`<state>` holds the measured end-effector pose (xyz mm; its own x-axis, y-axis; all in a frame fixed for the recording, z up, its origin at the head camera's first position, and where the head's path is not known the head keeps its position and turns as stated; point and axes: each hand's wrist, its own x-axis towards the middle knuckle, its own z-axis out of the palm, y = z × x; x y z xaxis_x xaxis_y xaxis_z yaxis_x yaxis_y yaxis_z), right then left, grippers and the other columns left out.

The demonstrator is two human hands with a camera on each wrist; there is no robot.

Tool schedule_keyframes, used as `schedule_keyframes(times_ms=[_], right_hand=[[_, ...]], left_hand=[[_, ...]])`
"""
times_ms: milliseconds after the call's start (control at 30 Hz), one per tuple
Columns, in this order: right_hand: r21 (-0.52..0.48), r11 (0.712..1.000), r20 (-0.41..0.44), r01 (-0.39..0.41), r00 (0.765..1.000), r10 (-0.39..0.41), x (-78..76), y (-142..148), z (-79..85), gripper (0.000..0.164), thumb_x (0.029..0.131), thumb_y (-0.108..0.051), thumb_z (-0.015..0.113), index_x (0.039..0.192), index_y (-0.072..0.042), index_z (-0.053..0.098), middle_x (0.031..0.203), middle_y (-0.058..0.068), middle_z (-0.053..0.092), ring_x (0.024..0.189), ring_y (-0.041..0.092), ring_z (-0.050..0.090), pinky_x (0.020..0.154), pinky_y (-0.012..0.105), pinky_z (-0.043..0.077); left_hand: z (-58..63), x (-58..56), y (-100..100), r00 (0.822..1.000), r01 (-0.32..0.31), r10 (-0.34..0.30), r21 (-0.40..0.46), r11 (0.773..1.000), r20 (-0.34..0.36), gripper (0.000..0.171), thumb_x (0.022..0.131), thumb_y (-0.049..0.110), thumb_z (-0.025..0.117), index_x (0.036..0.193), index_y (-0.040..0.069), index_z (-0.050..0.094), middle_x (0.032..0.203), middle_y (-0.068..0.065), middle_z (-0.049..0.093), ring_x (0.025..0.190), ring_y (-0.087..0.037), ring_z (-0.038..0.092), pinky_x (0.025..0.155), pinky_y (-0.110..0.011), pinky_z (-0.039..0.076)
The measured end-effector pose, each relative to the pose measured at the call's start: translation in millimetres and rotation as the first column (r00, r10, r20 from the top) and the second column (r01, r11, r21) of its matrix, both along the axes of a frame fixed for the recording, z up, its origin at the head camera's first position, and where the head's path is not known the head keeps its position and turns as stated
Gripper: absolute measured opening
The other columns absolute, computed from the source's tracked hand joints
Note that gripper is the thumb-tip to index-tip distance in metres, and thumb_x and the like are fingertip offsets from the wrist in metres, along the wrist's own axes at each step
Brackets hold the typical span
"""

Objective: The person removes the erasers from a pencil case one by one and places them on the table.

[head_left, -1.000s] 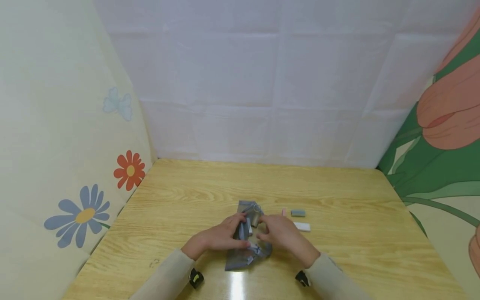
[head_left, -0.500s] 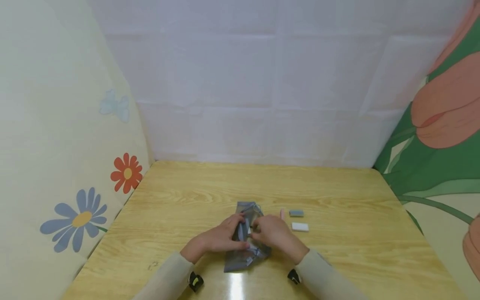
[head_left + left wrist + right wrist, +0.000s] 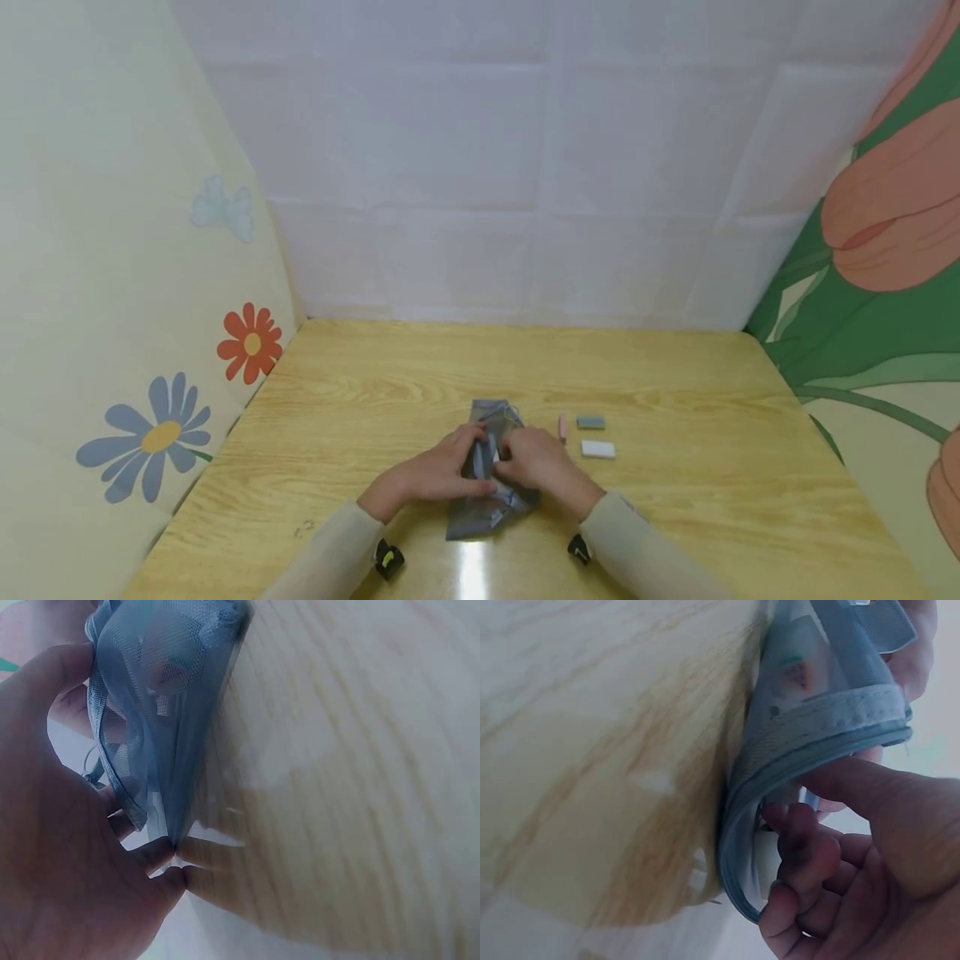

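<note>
A blue-grey mesh zip pouch (image 3: 471,521) lies on the table with its zipped mouth spread apart. My left hand (image 3: 438,473) grips its left side, thumb at the near part and fingers at the far part. In the left wrist view, the thumb of the left hand (image 3: 67,825) lies on the zip edge of the pouch (image 3: 180,667). My right hand (image 3: 543,462) reaches into the mouth from the right. In the right wrist view, the right hand (image 3: 832,862) has curled fingers inside the pouch's rim (image 3: 817,761); I cannot tell what they hold.
Right of the pouch lie a thin pink stick (image 3: 562,428), a small grey-blue block (image 3: 590,422) and a white block (image 3: 597,450) on the wood-grain table (image 3: 360,392). A pale cloth (image 3: 420,167) hangs behind the table.
My right hand has moved left, from the pouch's right edge into its mouth, and its fingers have drawn together. The left hand keeps its grip on the pouch.
</note>
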<state>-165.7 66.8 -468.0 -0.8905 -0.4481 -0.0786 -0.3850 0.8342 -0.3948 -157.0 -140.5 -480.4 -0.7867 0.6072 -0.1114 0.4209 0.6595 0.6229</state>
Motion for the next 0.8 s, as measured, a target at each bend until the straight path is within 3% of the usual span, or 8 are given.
schedule_keyframes(times_ms=[267, 500, 800], right_hand=[[-0.005, 1.0, -0.006, 0.004, 1.0, -0.004, -3.8, -2.9, -2.5, 0.027, 0.085, -0.028, 0.075, 0.065, -0.018, 0.059, 0.064, -0.005, 0.056, 0.06, 0.014, 0.051, 0.053, 0.029, 0.042], [0.009, 1.0, -0.013, 0.018, 1.0, -0.018, -4.9, -0.7, -2.9, 0.024, 0.085, -0.021, 0.071, 0.066, -0.018, 0.055, 0.066, -0.004, 0.054, 0.06, 0.016, 0.051, 0.051, 0.031, 0.041], [-0.013, 0.999, -0.014, 0.031, 0.999, -0.031, 4.0, 5.3, -0.5, 0.022, 0.08, -0.017, 0.072, 0.066, -0.018, 0.055, 0.065, -0.005, 0.055, 0.061, 0.015, 0.052, 0.053, 0.031, 0.042]], left_hand=[[2.2, -2.4, -1.3, 1.0, -0.002, 0.002, 0.009, 1.0, 0.003, 0.08, 0.088, 0.06, 0.068, 0.142, 0.008, 0.039, 0.161, -0.016, 0.028, 0.146, -0.036, 0.032, 0.116, -0.053, 0.037], [1.1, -3.8, -0.5, 1.0, -0.002, 0.002, -0.02, 1.0, -0.009, 0.086, 0.088, 0.062, 0.067, 0.148, 0.008, 0.036, 0.162, -0.015, 0.027, 0.148, -0.034, 0.03, 0.117, -0.051, 0.035], [-2.7, -3.8, -1.0, 1.0, 0.004, -0.004, -0.037, 0.999, 0.003, 0.082, 0.088, 0.062, 0.066, 0.145, 0.01, 0.038, 0.163, -0.014, 0.026, 0.148, -0.034, 0.029, 0.118, -0.051, 0.034]])
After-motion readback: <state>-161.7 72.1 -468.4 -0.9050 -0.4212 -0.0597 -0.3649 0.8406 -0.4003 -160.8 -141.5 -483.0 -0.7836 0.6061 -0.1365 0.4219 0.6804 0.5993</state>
